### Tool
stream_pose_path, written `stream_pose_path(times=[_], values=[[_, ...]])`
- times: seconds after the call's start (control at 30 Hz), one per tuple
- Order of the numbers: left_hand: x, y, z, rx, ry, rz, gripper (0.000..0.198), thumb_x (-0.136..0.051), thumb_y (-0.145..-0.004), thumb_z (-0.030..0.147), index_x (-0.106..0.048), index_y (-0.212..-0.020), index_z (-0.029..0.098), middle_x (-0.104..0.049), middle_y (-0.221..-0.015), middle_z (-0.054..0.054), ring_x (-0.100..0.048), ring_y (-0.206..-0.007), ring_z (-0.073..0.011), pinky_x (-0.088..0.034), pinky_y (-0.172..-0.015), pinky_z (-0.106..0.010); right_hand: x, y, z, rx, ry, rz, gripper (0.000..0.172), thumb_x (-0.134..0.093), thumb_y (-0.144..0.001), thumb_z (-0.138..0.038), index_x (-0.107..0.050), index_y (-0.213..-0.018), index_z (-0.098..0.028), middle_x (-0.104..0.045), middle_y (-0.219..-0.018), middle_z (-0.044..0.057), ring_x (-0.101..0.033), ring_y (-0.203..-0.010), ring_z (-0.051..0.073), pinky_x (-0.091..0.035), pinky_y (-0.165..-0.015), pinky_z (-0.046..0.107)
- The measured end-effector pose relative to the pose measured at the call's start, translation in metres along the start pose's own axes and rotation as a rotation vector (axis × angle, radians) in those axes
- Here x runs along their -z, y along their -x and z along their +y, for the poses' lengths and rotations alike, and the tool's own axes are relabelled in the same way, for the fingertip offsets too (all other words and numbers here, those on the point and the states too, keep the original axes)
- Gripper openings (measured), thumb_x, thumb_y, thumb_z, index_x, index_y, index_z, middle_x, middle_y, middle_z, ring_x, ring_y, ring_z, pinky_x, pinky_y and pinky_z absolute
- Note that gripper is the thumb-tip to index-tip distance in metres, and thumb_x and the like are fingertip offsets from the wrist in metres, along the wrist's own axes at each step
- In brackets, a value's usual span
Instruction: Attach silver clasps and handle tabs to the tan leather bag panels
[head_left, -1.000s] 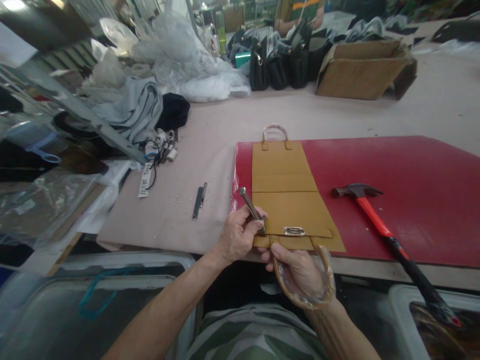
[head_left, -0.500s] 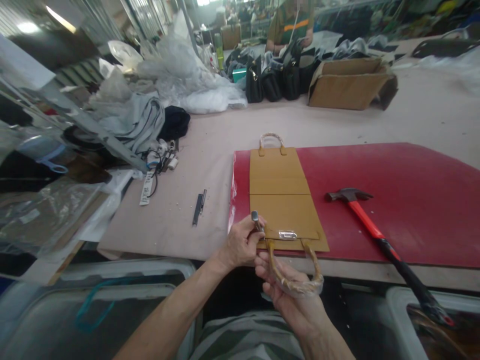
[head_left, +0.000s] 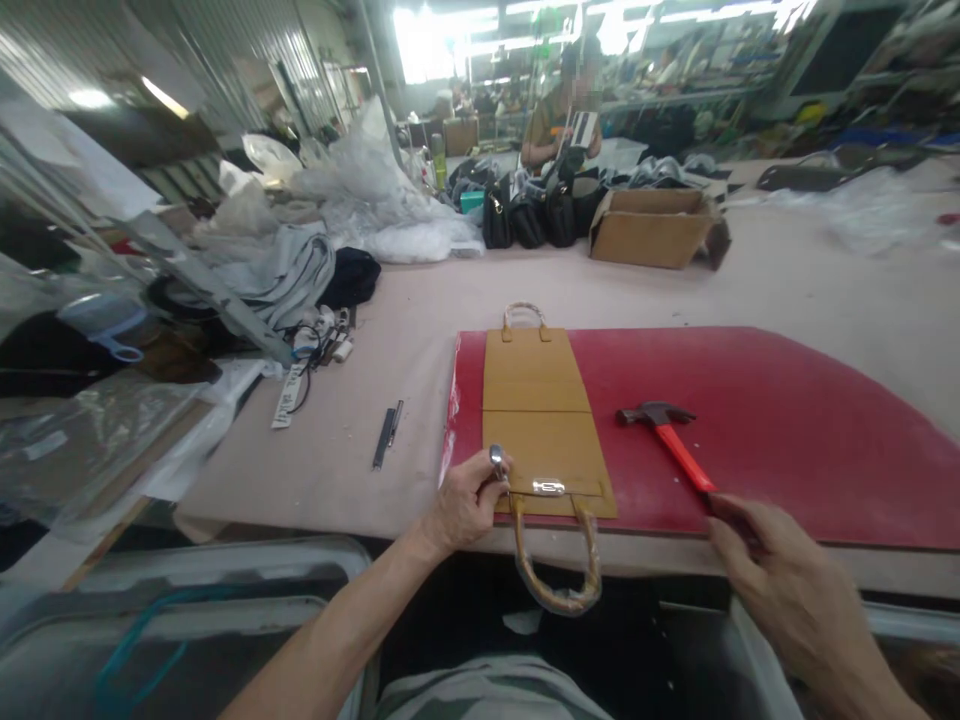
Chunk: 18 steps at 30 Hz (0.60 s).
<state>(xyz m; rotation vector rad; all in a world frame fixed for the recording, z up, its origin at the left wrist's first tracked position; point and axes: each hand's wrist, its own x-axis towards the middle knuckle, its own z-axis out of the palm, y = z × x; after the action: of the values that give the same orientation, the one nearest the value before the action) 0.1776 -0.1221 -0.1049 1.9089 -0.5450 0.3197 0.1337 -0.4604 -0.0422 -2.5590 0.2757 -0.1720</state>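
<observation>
Bright overhead lights (head_left: 615, 32), hazy far distance, stretched edges, glare on metal clasp (head_left: 548, 488)

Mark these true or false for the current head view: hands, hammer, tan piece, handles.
1. The right hand holds the hammer. True.
2. The left hand is empty. False: it holds a metal tool.
3. The tan piece lies on the red board. True.
4. The hammer's head is to the left of the tan piece in the picture. False: it is to the right.
5. Both handles are at the far end. False: the far handle is there, but the near handle extends past the board's near edge.
</observation>
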Motion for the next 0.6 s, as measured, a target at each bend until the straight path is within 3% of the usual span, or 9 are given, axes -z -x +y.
stream_pose_path(times=[0.03,0.1,0.2,0.27,0.33,0.4,0.47,0.53,0.6], values=[[-0.001,0.000,0.000,0.011,-0.002,0.000,0.026,-0.054,-0.089,0.009,-0.063,-0.111,0.018,-0.071,-0.112,-0.010,-0.069,-0.104,-0.0216,-0.057,-0.093,-0.035,0.005,-0.015,0.006,0.079,0.141,0.064,0.049,-0.047,-0.080,-0.049,-0.065,-0.109,-0.014,-0.065,-0.114,0.023,-0.061,-0.105,0.038,-0.046,-0.091,0.051],[-0.001,0.000,0.000,0.035,-0.009,-0.002,0.027,-0.054,-0.089,0.009,-0.064,-0.112,0.018,-0.072,-0.112,-0.010,-0.069,-0.105,-0.0216,-0.057,-0.094,-0.035,0.006,-0.040,0.015,0.080,0.298,0.036,0.039,-0.045,-0.082,-0.044,-0.063,-0.100,-0.015,-0.062,-0.109,0.024,-0.058,-0.106,0.040,-0.044,-0.090,0.052],[-0.001,-0.001,0.002,0.053,-0.008,-0.012,0.025,-0.055,-0.088,0.011,-0.065,-0.110,0.018,-0.072,-0.108,-0.009,-0.070,-0.102,-0.0213,-0.057,-0.092,-0.034,0.002,-0.062,0.018,-0.079,0.262,-0.124,0.014,-0.048,-0.081,-0.034,-0.053,-0.078,-0.021,-0.059,-0.084,0.016,-0.060,-0.085,0.032,-0.046,-0.076,0.044],[0.000,-0.003,0.004,0.058,0.000,-0.018,0.022,-0.056,-0.087,0.011,-0.066,-0.106,0.017,-0.073,-0.103,-0.008,-0.070,-0.096,-0.0207,-0.057,-0.089,-0.032,0.000,-0.069,0.015,-0.119,0.194,-0.208,0.011,-0.050,-0.078,-0.030,-0.047,-0.070,-0.024,-0.055,-0.070,0.010,-0.057,-0.069,0.025,-0.045,-0.065,0.038],[0.001,-0.004,0.007,0.065,0.007,-0.016,0.021,-0.057,-0.086,0.011,-0.066,-0.103,0.017,-0.073,-0.099,-0.007,-0.070,-0.092,-0.0201,-0.056,-0.086,-0.031,-0.001,-0.072,0.008,-0.156,0.023,-0.346,0.012,-0.051,-0.077,-0.031,-0.046,-0.069,-0.024,-0.051,-0.062,0.005,-0.050,-0.057,0.019,-0.043,-0.056,0.033],[0.002,-0.006,0.009,0.075,0.012,-0.011,0.021,-0.058,-0.084,0.010,-0.067,-0.101,0.017,-0.072,-0.096,-0.006,-0.070,-0.090,-0.0199,-0.056,-0.086,-0.031,-0.001,-0.069,-0.005,-0.274,-0.308,-0.508,0.015,-0.053,-0.075,-0.034,-0.045,-0.068,-0.024,-0.045,-0.059,0.000,-0.041,-0.048,0.013,-0.037,-0.047,0.027],[0.002,-0.007,0.011,0.084,0.018,-0.012,0.022,-0.057,-0.082,0.009,-0.067,-0.100,0.017,-0.072,-0.094,-0.006,-0.070,-0.089,-0.0196,-0.056,-0.085,-0.030,0.001,-0.062,-0.023,-0.399,-0.600,-0.587,0.023,-0.057,-0.074,-0.040,-0.041,-0.068,-0.024,-0.038,-0.057,-0.005,-0.031,-0.043,0.009,-0.029,-0.041,0.024],[0.003,-0.008,0.012,0.083,0.026,-0.016,0.023,-0.057,-0.081,0.007,-0.068,-0.098,0.017,-0.072,-0.093,-0.005,-0.069,-0.087,-0.0193,-0.056,-0.084,-0.030,0.007,-0.049,-0.048,-0.393,-0.667,-0.506,0.033,-0.056,-0.079,-0.051,-0.041,-0.069,-0.024,-0.035,-0.056,-0.006,-0.027,-0.040,0.008,-0.025,-0.038,0.023],[0.003,-0.008,0.011,0.069,0.034,-0.017,0.022,-0.056,-0.081,0.008,-0.068,-0.097,0.017,-0.072,-0.092,-0.005,-0.069,-0.087,-0.0193,-0.056,-0.084,-0.030,0.019,-0.034,-0.076,-0.224,-0.594,-0.344,0.042,-0.051,-0.086,-0.064,-0.047,-0.075,-0.024,-0.041,-0.056,-0.005,-0.033,-0.040,0.009,-0.026,-0.037,0.023]])
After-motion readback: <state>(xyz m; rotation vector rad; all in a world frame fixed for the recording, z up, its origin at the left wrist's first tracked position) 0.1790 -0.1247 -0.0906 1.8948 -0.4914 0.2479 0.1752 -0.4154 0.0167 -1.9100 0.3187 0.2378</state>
